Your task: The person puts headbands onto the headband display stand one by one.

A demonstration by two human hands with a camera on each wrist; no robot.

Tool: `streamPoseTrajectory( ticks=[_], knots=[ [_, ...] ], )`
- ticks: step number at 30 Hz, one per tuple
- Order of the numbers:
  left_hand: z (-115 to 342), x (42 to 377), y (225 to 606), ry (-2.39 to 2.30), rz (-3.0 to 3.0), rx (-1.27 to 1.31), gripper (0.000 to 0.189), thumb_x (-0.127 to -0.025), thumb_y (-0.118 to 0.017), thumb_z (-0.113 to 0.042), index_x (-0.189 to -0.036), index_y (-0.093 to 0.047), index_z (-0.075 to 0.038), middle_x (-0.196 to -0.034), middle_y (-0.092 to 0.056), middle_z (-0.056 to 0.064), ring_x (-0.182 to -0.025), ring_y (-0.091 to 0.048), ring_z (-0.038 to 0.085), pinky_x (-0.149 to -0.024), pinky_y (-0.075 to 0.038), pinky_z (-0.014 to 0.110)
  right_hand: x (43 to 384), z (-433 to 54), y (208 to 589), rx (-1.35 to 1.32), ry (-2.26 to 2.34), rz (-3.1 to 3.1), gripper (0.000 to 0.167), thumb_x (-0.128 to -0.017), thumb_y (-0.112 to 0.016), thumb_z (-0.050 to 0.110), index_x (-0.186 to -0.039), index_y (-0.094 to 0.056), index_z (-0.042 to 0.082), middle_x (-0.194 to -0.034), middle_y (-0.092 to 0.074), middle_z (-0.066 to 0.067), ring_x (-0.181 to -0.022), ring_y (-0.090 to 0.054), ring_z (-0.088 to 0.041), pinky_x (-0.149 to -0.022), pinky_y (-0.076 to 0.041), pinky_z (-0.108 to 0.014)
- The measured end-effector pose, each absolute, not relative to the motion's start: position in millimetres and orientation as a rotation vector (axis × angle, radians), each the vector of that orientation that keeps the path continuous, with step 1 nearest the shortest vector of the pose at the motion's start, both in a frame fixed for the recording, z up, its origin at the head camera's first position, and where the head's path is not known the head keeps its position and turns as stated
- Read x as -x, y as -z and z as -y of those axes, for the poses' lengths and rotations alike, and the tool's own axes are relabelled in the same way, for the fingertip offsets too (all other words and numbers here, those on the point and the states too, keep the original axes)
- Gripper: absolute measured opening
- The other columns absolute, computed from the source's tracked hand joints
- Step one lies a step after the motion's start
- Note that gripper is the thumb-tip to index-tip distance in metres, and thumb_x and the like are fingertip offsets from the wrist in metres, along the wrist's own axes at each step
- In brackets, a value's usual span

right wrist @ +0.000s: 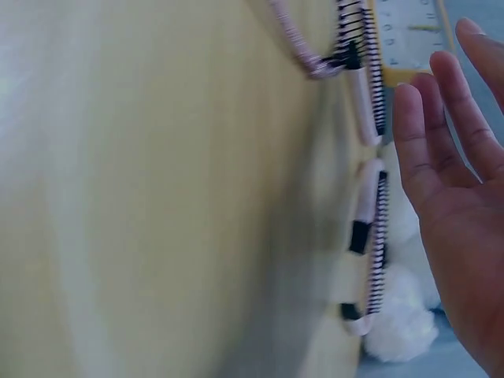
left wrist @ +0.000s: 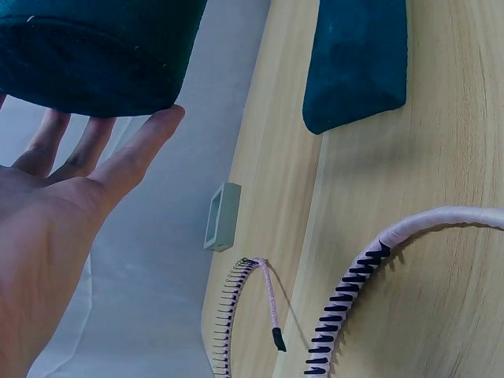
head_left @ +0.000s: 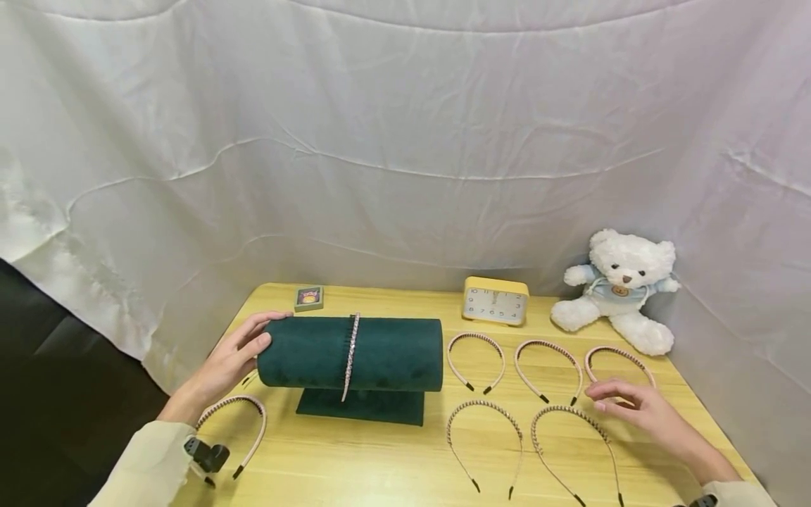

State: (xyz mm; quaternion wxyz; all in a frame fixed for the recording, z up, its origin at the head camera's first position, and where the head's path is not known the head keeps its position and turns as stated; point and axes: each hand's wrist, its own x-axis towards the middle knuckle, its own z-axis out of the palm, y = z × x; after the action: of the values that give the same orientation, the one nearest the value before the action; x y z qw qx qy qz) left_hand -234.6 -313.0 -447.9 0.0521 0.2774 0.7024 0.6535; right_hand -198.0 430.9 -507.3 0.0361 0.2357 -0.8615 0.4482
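Observation:
My left hand (head_left: 231, 359) touches the left end of a dark green velvet headband stand (head_left: 395, 352), its fingers extended in the left wrist view against the roll's rim. A sparkly headband (head_left: 351, 359) sits over the middle of the roll. My right hand (head_left: 640, 408), holding nothing, is over the right side of the table near a beaded headband (head_left: 573, 412) and a back-row headband (head_left: 617, 350). In the right wrist view the fingers (right wrist: 417, 150) are spread and relaxed. By my left wrist lies another headband (head_left: 256, 408), partly hidden by the sleeve.
More headbands lie in two rows right of the stand, including one at the back (head_left: 475, 335) and one in front (head_left: 484, 403). A yellow clock (head_left: 495, 303), a white teddy bear (head_left: 624, 282) and a small green box (head_left: 308, 298) stand along the table's rear edge.

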Motion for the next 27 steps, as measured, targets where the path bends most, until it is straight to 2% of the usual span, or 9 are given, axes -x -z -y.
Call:
streamPoseTrajectory(
  ticks=[10,16,19,27],
  knots=[
    [315,236,450,-1.978,-2.169,-0.818,0.046,-0.120,-0.036,-0.009,-0.165,-0.038,-0.006,-0.166,-0.045,-0.008,-0.141,-0.053,0.004,-0.094,-0.059,0.026,191,-442,529,-0.684,-1.378,2.743,0.022,-0.102,-0.072,-0.001,-0.122,-0.079,0.003,-0.125,-0.078,0.004,-0.113,-0.068,0.008,-0.091,-0.056,-0.013],
    [314,235,449,-1.960,-2.188,-0.793,0.045,-0.120,-0.036,-0.010,-0.165,-0.038,-0.007,-0.165,-0.045,-0.011,-0.144,-0.051,0.002,-0.099,-0.057,0.025,191,-442,531,-0.767,-1.411,2.740,0.023,-0.101,-0.072,-0.003,-0.120,-0.080,0.006,-0.126,-0.078,-0.006,-0.117,-0.067,0.007,-0.094,-0.054,-0.011],
    [314,234,447,-1.949,-2.196,-0.785,0.045,-0.120,-0.036,-0.010,-0.165,-0.038,-0.007,-0.166,-0.044,-0.010,-0.144,-0.051,0.002,-0.101,-0.057,0.026,191,-442,531,-0.854,-1.432,2.729,0.023,-0.101,-0.071,-0.005,-0.119,-0.081,0.006,-0.127,-0.077,-0.010,-0.120,-0.066,0.006,-0.097,-0.052,-0.010],
    [313,233,446,-1.956,-2.165,-0.800,0.046,-0.120,-0.035,-0.010,-0.165,-0.037,-0.008,-0.168,-0.043,-0.005,-0.140,-0.057,0.006,-0.102,-0.059,0.027,194,-439,531,-0.973,-1.464,2.737,0.026,-0.103,-0.067,-0.007,-0.119,-0.082,0.007,-0.130,-0.074,-0.009,-0.123,-0.063,0.005,-0.100,-0.047,-0.006]
  ],
)
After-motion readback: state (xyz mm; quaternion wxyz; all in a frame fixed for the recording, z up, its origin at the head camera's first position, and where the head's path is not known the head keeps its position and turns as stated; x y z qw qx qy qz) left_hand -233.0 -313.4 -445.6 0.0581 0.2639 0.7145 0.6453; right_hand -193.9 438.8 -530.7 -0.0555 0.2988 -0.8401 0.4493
